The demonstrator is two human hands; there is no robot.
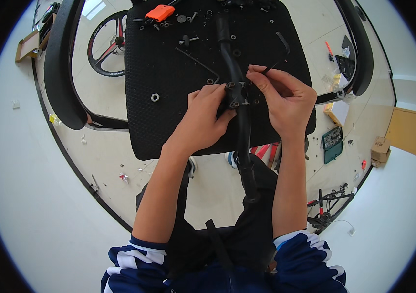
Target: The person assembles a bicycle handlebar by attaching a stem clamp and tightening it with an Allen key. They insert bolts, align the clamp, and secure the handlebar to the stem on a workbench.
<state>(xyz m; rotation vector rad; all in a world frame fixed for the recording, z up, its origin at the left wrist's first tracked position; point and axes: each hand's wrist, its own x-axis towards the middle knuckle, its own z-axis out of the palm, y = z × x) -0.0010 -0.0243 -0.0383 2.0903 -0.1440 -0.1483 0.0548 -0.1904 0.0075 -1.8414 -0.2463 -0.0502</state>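
Note:
A black bicycle handlebar lies lengthwise over the dark chair seat, its near end reaching over my lap. Midway along it is a stem clamp with bolts. My left hand is closed around the clamp's left side, the thumb under it. Just right of the clamp, my right hand pinches a thin black hex key between thumb and fingers. Whether the key touches a bolt I cannot tell. Left of the bar rest another L-shaped hex key and a silver nut.
An orange tool and several washers and bolts lie on the seat's far part. Armrests flank the seat. On the floor are a spoked wheel, an open green case, a cardboard box and a bicycle frame.

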